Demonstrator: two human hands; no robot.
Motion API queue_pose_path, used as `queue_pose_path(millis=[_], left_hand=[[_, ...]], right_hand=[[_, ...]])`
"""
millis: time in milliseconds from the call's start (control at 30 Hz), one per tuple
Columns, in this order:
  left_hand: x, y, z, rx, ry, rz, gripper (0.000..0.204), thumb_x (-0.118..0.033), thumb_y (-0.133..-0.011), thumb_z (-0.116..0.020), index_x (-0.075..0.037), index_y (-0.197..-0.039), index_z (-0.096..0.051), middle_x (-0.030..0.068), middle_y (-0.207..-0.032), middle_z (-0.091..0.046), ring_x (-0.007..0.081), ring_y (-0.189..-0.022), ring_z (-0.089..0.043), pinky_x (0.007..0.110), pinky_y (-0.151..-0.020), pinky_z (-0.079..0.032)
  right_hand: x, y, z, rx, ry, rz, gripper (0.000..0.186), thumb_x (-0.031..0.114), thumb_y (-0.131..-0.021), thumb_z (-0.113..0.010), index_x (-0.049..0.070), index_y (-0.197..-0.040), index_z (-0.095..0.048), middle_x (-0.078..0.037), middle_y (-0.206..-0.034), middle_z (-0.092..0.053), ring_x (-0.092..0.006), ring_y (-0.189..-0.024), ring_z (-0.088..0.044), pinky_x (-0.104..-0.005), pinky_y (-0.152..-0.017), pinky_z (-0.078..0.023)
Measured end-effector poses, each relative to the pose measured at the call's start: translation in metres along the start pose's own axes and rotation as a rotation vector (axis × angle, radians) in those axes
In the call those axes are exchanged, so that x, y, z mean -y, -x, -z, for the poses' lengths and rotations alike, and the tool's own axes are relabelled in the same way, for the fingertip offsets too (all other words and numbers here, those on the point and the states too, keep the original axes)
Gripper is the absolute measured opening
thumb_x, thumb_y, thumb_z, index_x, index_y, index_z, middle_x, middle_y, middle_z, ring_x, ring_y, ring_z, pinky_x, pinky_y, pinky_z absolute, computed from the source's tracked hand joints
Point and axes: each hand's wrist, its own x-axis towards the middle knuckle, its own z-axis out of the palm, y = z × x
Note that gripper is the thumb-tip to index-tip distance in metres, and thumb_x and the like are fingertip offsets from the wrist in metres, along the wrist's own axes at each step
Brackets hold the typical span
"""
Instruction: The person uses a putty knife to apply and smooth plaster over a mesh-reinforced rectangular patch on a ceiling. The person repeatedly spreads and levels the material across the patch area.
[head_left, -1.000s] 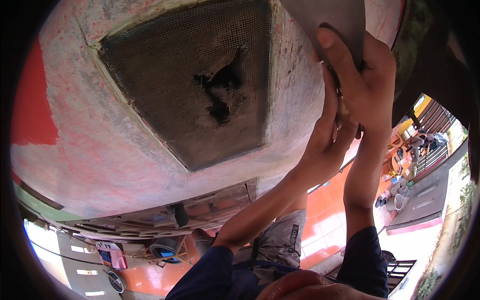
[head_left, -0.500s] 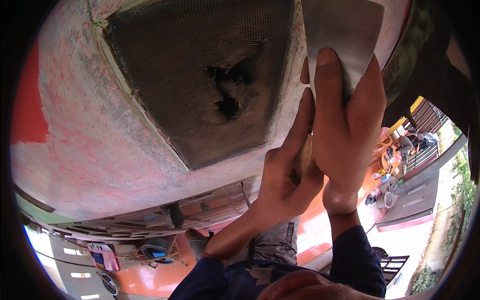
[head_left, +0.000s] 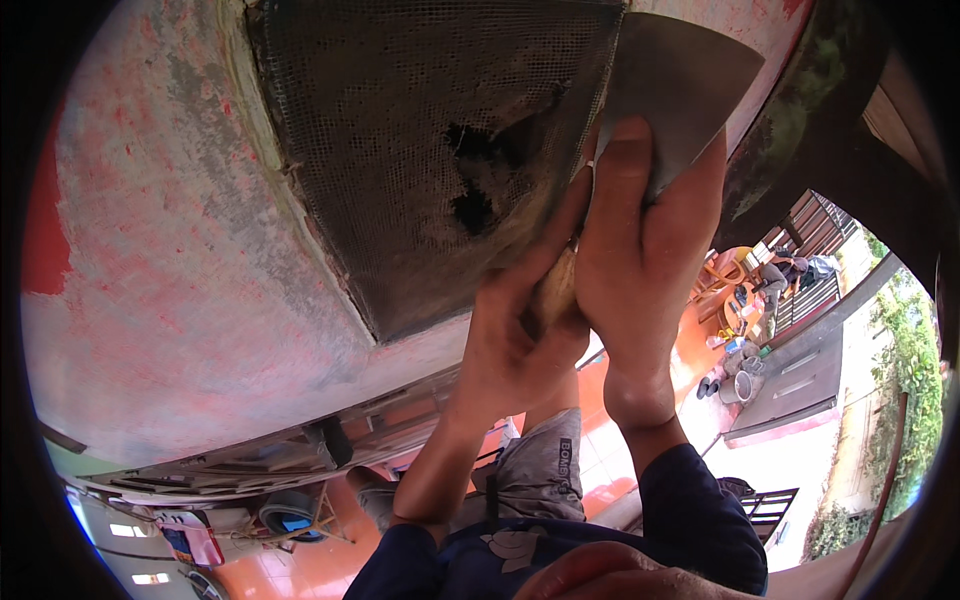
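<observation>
As we face the worn wall (head_left: 150, 330), both our hands are on one scraper (head_left: 700, 110), in view beside the right edge of the mesh panel (head_left: 350, 200). Our right hand (head_left: 645, 235) has its grip pinching the metal blade (head_left: 675, 70), the thumb laid flat along its near face and pointing toward the broad edge; most of the other fingers are hidden behind. Our left hand (head_left: 520, 335) is lower, near the panel's bottom edge, its grip wrapped around the tan handle (head_left: 562, 285), part of which shows between the two hands. We cannot tell whether the blade's broad edge meets the wall.

The dark panel is torn to the right of its middle, leaving a ragged hole (head_left: 473, 210). Along its left edge runs a rough pale border (head_left: 325, 255), down to the bottom corner. Beyond, the wall is blotched grey, white and pink, with a solid red patch (head_left: 45, 235) at its left edge. Below, we see our grey shorts (head_left: 535, 475), navy sleeves (head_left: 700, 510) and a shiny orange tiled floor (head_left: 285, 575).
</observation>
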Motion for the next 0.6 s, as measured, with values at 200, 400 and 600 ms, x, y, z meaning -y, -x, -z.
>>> queue_pose_path(millis=[200,400,600], left_hand=[[0.0,-0.004,0.004,0.015,0.013,-0.017,0.083,-0.005,-0.067,-0.05,0.004,-0.149,-0.04,0.0257,-0.145,-0.049,0.0298,-0.143,-0.036,0.035,-0.116,-0.021],[-0.006,-0.005,0.01,0.031,-0.009,-0.029,0.081,-0.004,-0.069,-0.051,0.004,-0.149,-0.041,0.0234,-0.139,-0.053,0.0256,-0.135,-0.041,0.032,-0.111,-0.027],[-0.015,-0.003,0.015,0.039,-0.035,-0.039,0.079,-0.002,-0.07,-0.051,0.004,-0.148,-0.042,0.0211,-0.134,-0.057,0.0214,-0.127,-0.046,0.03,-0.105,-0.032]], right_hand=[[0.006,0.003,-0.004,0.002,0.078,-0.059,0.016,-0.003,-0.095,-0.049,-0.009,-0.107,-0.04,-0.011,-0.062,-0.051,-0.0255,-0.047,-0.05,-0.0377,-0.045,-0.036],[0.017,0.005,-0.011,-0.062,0.15,-0.195,0.024,0.013,-0.103,-0.049,-0.002,-0.122,-0.049,-0.01,-0.096,-0.06,-0.0168,-0.083,-0.056,-0.031,-0.076,-0.047],[0.022,0.001,-0.011,-0.076,0.154,-0.187,0.024,0.012,-0.103,-0.049,-0.002,-0.122,-0.049,-0.011,-0.097,-0.06,-0.0184,-0.086,-0.056,-0.0313,-0.08,-0.046]])
